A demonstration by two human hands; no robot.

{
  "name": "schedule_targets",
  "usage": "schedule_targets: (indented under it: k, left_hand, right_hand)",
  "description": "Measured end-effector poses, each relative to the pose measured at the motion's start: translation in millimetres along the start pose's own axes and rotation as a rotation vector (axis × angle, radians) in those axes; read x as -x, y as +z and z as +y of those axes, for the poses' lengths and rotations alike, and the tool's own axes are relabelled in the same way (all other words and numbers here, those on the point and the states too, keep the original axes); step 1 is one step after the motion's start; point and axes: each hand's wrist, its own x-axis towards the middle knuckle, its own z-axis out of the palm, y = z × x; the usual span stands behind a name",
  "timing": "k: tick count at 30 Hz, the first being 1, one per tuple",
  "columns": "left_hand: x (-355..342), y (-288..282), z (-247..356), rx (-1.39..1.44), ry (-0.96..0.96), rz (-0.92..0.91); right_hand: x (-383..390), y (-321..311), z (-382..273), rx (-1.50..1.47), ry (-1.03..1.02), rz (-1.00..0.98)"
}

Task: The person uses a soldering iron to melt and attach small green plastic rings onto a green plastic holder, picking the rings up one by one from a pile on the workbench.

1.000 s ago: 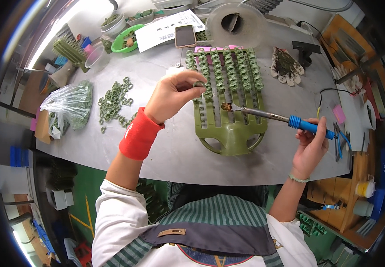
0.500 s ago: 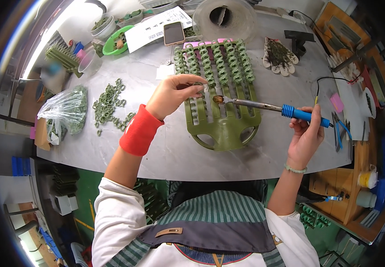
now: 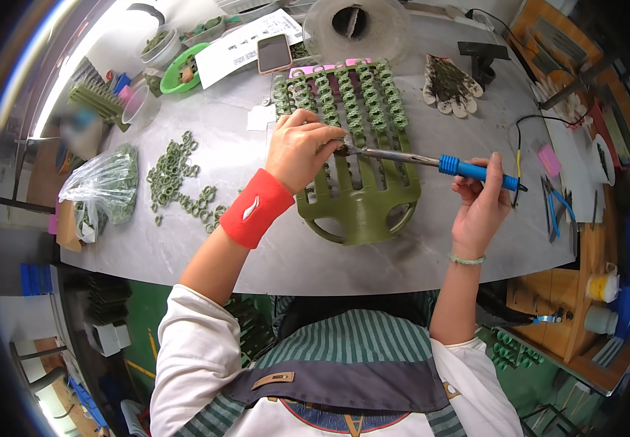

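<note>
My left hand, below a red wristband, is pinched at the middle of an olive-green plastic rack carrying rows of pale-green rings; a small piece at its fingertips is mostly hidden. My right hand grips the blue handle of a long metal-shafted tool, whose dark tip reaches my left fingertips. Loose green rings lie left of the rack, beside a clear bag of green pieces.
A phone rests on printed paper near a green bowl and a round plastic container. To the right are a stained glove, black stand, pink block, pliers and a cable.
My right hand and the tool have moved up and left, bringing the tip to my left fingers. My left hand has shifted slightly, its fingers now more curled over the piece.
</note>
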Motion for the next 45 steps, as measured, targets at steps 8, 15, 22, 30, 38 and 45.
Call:
schedule_targets:
  k: [8, 15, 22, 30, 38, 45]
  left_hand:
    - [3.6, -0.6, -3.0, -0.033, -0.011, -0.013]
    - [53.0, -69.0, -61.7, 0.226, -0.622, 0.048]
    - [165.9, -119.3, -125.2, 0.006, -0.659, -0.432]
    - [132.5, -110.0, -112.2, 0.569, -0.986, 0.009]
    - [19.4, -59.8, -12.0, 0.879, -0.638, -0.110]
    - [-19.1, -10.9, 23.1, 0.369, -0.253, -0.095]
  right_hand:
    - [0.8, -11.0, -17.1, 0.079, -0.034, 0.047]
    - [8.9, -12.0, -24.6, 0.109, -0.012, 0.027]
    - [14.4, -8.1, -27.1, 0.119, -0.012, -0.028]
    - [11.4, -13.0, -34.9, 0.119, -0.034, -0.027]
    - [1.1, -20.8, -40.6, 0.111, -0.100, 0.044]
    - [-6.3, -19.6, -28.9, 0.077, -0.072, 0.076]
